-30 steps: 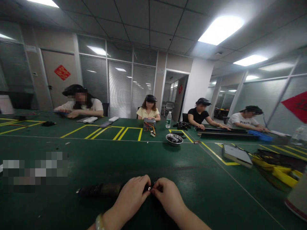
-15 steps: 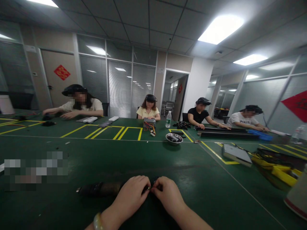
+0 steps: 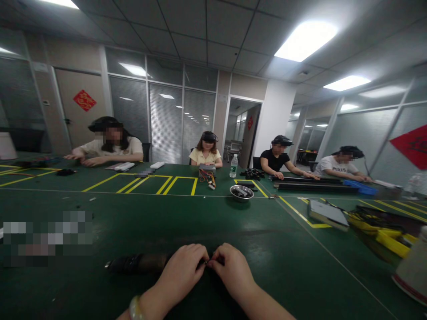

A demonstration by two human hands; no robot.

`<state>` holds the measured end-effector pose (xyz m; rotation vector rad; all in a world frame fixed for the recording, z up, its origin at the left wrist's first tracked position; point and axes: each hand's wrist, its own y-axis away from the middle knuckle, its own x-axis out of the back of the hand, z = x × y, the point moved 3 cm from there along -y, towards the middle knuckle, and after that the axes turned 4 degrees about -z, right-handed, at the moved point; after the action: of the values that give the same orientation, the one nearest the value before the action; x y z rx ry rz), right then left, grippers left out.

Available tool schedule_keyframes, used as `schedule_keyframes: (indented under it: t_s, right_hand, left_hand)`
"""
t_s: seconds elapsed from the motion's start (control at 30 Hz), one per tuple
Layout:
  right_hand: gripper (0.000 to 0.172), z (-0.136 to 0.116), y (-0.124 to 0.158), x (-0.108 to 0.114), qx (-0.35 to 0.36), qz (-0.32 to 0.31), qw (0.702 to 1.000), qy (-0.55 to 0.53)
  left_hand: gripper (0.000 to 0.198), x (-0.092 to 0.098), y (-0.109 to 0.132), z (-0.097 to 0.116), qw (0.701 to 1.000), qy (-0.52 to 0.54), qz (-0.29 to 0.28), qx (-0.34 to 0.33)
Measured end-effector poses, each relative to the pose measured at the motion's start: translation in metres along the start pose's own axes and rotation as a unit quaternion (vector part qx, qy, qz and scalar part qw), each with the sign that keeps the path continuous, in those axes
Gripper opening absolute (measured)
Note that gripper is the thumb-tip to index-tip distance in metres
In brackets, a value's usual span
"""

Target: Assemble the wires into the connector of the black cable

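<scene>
A small shiny part (image 3: 206, 262) is showing between the left hand (image 3: 186, 269) and right hand (image 3: 232, 269), at the green table's (image 3: 150, 226) near side; its type is indiscernible. Both hands are meeting nearly closed, apparently pinching it from opposite sides for fine control. A dark cylindrical object (image 3: 136, 263) is lying leftward, partly hidden; whether the left hand is also gripping it cannot be told. A metal bowl (image 3: 241, 199) is standing well beyond, presumably out of the way.

There are two hands (image 3: 183, 269) (image 3: 233, 269), one dark cylinder (image 3: 133, 263), four co-workers (image 3: 115, 149) (image 3: 206, 155) (image 3: 276, 160) (image 3: 336, 166), one metal bowl (image 3: 242, 199) and one bracelet (image 3: 135, 307).
</scene>
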<state>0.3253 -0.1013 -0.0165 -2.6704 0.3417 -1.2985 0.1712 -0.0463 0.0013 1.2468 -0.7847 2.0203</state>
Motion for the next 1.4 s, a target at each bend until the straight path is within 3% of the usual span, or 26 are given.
schedule_keyframes:
  t_s: [0.3,0.5,0.73,0.9,1.0,1.07,1.17,1.27,1.4]
  right_hand:
    - [0.008,-0.010,0.002,0.000,0.038,0.001,0.999,0.026]
    - [0.016,-0.013,-0.002,-0.008,0.085,-0.069,0.993,0.050]
    - [0.026,-0.021,0.001,-0.018,0.056,-0.039,0.990,0.122]
    - [0.038,-0.024,0.003,-0.026,0.049,-0.029,0.986,0.154]
    - [0.034,-0.017,-0.001,-0.025,0.042,-0.011,0.984,0.170]
    - [0.029,-0.005,-0.004,-0.014,0.009,0.006,0.984,0.179]
    - [0.024,0.028,0.000,0.023,-0.065,0.033,0.978,0.197]
    - [0.022,0.078,0.024,0.077,-0.141,0.067,0.963,0.221]
    - [0.025,0.158,0.086,0.151,-0.238,0.133,0.929,0.251]
  left_hand:
    - [0.017,0.001,-0.001,0.002,1.000,-0.016,0.003,0.010]
    - [0.017,0.002,0.000,0.002,0.999,-0.032,0.001,0.000]
    - [0.023,0.010,0.006,0.007,0.999,-0.038,0.008,-0.019]
    - [0.043,0.021,0.010,0.004,0.996,-0.021,0.047,-0.069]
    - [0.040,0.028,0.011,-0.008,0.993,-0.026,0.090,-0.069]
    - [0.040,0.033,0.010,-0.019,0.990,-0.022,0.135,-0.038]
    - [0.044,0.033,0.010,-0.036,0.985,-0.009,0.168,0.033]
    - [0.049,0.027,0.008,-0.053,0.984,0.021,0.142,0.102]
    - [0.051,0.015,0.002,-0.071,0.983,0.041,0.094,0.154]
